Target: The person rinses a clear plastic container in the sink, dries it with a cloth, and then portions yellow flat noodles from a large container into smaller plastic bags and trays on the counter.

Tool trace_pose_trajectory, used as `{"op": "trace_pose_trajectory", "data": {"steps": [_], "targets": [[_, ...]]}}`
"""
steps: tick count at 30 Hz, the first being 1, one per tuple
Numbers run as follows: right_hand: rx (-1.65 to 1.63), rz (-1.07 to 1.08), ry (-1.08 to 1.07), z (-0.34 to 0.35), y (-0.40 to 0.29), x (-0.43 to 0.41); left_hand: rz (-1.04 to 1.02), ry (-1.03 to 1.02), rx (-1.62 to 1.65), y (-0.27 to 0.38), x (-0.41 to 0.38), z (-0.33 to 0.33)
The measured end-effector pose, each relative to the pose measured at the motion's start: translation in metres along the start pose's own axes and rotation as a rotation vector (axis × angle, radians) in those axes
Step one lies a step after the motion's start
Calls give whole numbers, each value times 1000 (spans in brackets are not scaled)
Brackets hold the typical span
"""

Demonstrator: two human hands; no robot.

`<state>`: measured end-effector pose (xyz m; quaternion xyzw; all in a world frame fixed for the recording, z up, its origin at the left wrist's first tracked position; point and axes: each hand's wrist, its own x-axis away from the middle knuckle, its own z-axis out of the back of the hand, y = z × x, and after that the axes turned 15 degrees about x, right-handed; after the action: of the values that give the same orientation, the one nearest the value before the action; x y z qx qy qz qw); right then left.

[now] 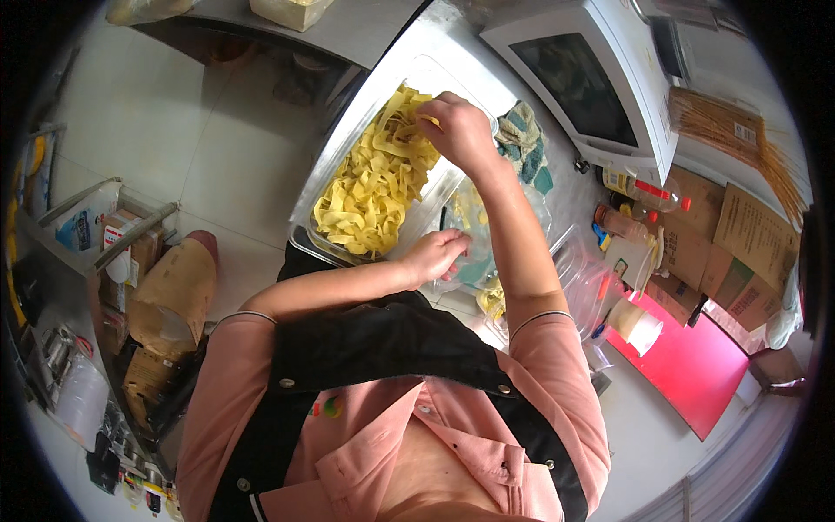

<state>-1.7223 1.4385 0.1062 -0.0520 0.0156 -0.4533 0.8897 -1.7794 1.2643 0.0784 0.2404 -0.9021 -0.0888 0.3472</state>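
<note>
My right hand (456, 130) reaches over the far end of a metal tray (417, 222), its fingers closed on a yellow strip. Wide yellow noodle-like strips (372, 189) lie heaped in the tray. My left hand (440, 256) is beside the tray's near right side, at a clear plastic bag (475, 228) with some yellow strips in it; whether its fingers pinch the bag I cannot tell. Beyond the bag lies a crumpled green and beige cloth (522, 140).
A white appliance with a dark window (574, 85) stands at the upper right. Near it are plastic bottles (623, 222), stacked clear containers (584, 280), cardboard boxes (691, 261) and a bundle of thin sticks (730, 127). A paper sack (173, 293) stands at left.
</note>
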Motion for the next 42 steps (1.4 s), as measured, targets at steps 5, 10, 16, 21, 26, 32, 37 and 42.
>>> {"op": "trace_pose_trajectory", "data": {"steps": [5, 10, 16, 21, 26, 32, 37, 42], "targets": [[199, -9, -193, -28, -1, -21, 4, -47, -21, 3, 0, 3], [208, -35, -258, -32, -5, -27, 1, -39, -16, 5, -1, 5], [206, -31, -262, -39, -6, -31, -19, -43, -4, -1, -6, 7], [81, -107, -264, -37, -4, -28, -1, -27, -5, -1, -6, 7], [-239, -241, -205, -30, 7, -17, 15, -21, -10, 1, -4, 5], [-850, -291, -104, 56, 11, 45, -71, 23, 130, -3, -6, 2], [-1069, -163, -75, 93, 36, 154, -218, 101, 272, 7, 3, -3], [92, -444, -355, 39, 24, 204, -250, 135, 293, 6, 5, -7]]}}
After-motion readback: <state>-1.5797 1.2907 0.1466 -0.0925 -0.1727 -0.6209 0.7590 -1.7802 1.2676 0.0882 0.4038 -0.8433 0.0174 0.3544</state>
